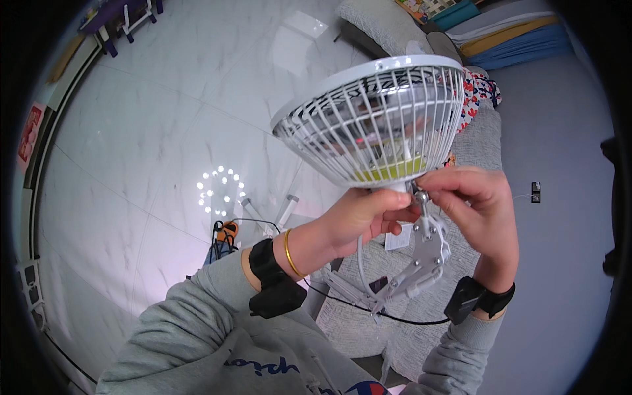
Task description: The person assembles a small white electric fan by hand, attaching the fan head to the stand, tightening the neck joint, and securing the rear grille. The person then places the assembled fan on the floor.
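Note:
A white fan (368, 122) with a wire cage is held up in front of me, its wide rim tilted upward. Through the wires show a shiny grey inside and a yellow-green part at the base. My left hand (372, 214) is closed around the neck just under the cage. At the metal joint (421, 195) beside that neck, my right hand (473, 201) pinches with thumb and fingers; a small metal fitting there is partly hidden by the fingertips. Below hangs a white jointed arm (429, 253), with a white cord running along it.
Beneath the arm lies a grey sofa cover (355, 332) with a white paper (397, 238) on it. A black cable (408, 321) crosses near my wrists. White stand legs (288, 210) are on the marble-patterned floor (131, 158). On the right, a wall carries a socket (536, 192).

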{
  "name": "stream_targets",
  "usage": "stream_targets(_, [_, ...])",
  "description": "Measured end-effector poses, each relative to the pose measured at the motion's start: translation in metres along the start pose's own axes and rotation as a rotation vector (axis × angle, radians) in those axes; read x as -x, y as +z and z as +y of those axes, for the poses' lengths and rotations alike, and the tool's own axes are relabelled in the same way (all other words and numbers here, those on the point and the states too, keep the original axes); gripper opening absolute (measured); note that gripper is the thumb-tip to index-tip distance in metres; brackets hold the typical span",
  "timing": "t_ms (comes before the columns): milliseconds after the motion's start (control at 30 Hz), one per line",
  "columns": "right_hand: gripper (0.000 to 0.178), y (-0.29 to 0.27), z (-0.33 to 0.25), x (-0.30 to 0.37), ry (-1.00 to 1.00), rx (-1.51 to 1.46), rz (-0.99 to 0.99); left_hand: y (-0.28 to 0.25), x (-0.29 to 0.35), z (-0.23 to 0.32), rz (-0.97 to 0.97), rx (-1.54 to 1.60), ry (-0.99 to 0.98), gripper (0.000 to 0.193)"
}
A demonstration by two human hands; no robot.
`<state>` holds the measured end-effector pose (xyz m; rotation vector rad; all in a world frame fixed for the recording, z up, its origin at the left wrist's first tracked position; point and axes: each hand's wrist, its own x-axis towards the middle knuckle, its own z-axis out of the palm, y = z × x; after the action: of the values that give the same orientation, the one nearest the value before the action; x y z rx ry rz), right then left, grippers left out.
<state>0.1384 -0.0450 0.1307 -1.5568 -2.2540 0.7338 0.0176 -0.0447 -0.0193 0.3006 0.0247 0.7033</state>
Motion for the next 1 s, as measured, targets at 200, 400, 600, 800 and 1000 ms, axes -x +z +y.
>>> stream_targets(200, [0.011, 0.002, 0.005, 0.0, 0.105, -0.198, 0.016, 0.005, -0.003, 0.004, -0.013, 0.08, 0.025, 0.03])
stream_targets(400, [0.013, 0.0, -0.004, 0.003, -0.014, 0.051, 0.04, 0.009, 0.001, 0.005, 0.0, 0.036, 0.036, 0.03])
stream_targets(600, [0.014, -0.002, -0.01, -0.002, 0.126, -0.121, 0.027, 0.014, 0.001, 0.004, -0.008, 0.042, 0.061, 0.032])
stream_targets(800, [0.014, 0.007, -0.018, 0.012, 0.292, -0.243, 0.132, 0.01, 0.002, 0.005, -0.033, -0.025, 0.068, 0.034])
stream_targets(1000, [0.018, 0.012, -0.028, 0.016, 0.338, -0.12, 0.153, 0.006, 0.0, 0.003, -0.029, -0.103, 0.087, 0.028])
